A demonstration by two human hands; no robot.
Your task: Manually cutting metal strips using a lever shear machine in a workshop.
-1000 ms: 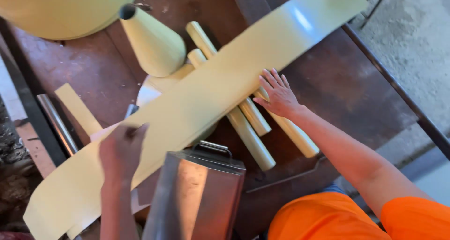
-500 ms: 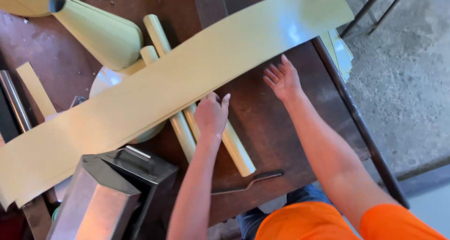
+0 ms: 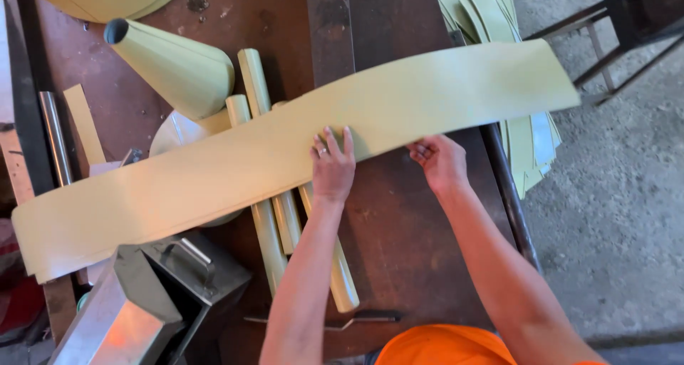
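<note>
Three tubes (image 3: 285, 222) half-hidden — strip (image 3: 285, 151) covers, hand (image 3: 333, 167) flat

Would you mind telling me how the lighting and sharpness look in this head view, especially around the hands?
Head view: soft, even daylight, no harsh shadows; left hand and right hand are sharp on the long pale-yellow strip; faint sheen on the strip's right end; bright reflections on the metal box; dark table slightly underexposed.

Your long pale yellow curved sheet strip (image 3: 285, 151) covers the middle of the pale yellow rolled tubes (image 3: 274, 237) and most of a round disc (image 3: 174, 133). The shiny metal box (image 3: 142, 308) is cut off by the bottom edge.
</note>
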